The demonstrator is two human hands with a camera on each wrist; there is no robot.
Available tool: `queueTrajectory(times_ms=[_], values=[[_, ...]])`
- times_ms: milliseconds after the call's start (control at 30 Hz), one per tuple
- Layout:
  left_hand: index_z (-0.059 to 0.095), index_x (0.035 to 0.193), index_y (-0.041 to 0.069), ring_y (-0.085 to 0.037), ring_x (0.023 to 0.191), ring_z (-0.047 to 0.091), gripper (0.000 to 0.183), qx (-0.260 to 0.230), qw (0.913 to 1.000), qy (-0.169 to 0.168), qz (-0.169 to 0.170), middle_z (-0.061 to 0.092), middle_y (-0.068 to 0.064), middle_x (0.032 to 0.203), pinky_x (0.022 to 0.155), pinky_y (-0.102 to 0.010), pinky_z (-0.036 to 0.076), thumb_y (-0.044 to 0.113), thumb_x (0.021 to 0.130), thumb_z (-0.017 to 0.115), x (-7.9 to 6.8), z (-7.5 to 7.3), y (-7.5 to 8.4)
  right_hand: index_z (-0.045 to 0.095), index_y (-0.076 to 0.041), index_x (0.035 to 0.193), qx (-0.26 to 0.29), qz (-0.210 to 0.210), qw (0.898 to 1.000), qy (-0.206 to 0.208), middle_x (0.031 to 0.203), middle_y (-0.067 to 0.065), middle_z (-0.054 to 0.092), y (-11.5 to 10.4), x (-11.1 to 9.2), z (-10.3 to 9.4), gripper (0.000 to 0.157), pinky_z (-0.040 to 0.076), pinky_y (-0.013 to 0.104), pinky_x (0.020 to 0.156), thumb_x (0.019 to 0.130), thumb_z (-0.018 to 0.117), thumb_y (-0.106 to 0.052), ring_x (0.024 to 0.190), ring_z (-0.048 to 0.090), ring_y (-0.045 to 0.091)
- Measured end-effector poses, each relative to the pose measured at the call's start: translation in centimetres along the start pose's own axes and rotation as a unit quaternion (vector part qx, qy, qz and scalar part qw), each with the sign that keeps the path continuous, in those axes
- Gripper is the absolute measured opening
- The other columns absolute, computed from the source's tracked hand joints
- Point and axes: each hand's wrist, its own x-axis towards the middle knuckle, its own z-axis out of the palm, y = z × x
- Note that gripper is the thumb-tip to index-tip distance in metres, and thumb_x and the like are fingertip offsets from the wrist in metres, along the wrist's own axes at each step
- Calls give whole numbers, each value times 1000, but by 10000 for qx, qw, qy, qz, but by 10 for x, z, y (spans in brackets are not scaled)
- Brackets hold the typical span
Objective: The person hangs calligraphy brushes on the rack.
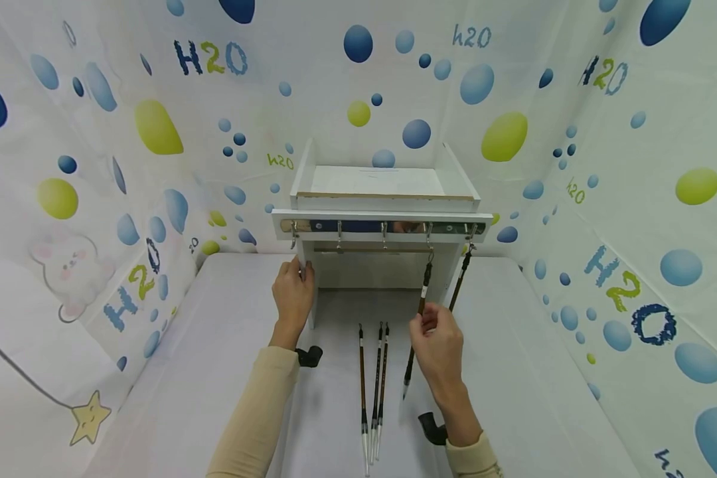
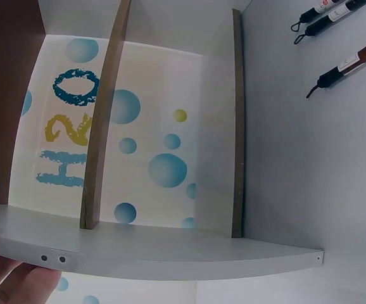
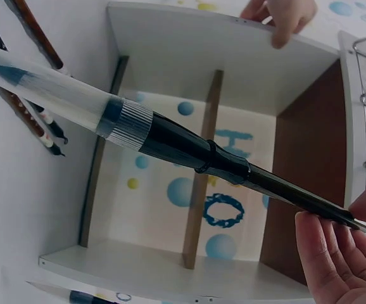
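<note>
My right hand (image 1: 439,342) pinches the brown handle of a calligraphy brush (image 1: 425,282). The brush slants with its loop up at a hook of the metal hook rail (image 1: 361,227); whether the loop has caught cannot be told. A clear sleeve covers its bristles, large in the right wrist view. My left hand (image 1: 293,295) holds the left side panel of a white wooden shelf (image 1: 382,216), thumb and fingers on either side of the edge. Another brush (image 1: 461,275) hangs from the rightmost hook. Three more brushes (image 1: 363,378) lie side by side on the table.
The shelf stands on a white-covered table (image 1: 173,398) with a raised tray-like top (image 1: 382,180). Wooden crossbars (image 2: 104,120) span its open back. A curtain (image 1: 311,60) with blue and green dots surrounds the table. Black wrist mounts (image 1: 433,428) sit at both wrists.
</note>
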Motion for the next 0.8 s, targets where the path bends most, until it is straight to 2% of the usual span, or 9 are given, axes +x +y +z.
queueTrajectory(times_ms=[267,500,800], values=[[69,103,-4,-36,70,67,20,-25,10000,28,25,62,-21,79,57,-51,53,13,98,61,-1,0,-1,66,9,104,29,-24,10000,-17,80,15,68,0,9,1,22,53,28,54,82,66,4,64,64,19],[69,106,-5,-36,72,67,22,0,10000,-2,20,63,-21,80,58,-51,53,13,98,61,-2,0,-2,66,8,105,-28,143,9998,-166,81,15,69,3,16,5,22,53,29,55,84,66,2,65,65,20],[69,108,-5,-36,71,67,22,21,10000,28,26,62,-21,80,58,-51,53,13,98,61,-1,0,0,66,7,105,-5,270,9996,-120,79,14,69,9,18,11,22,51,24,55,83,66,1,65,65,20]])
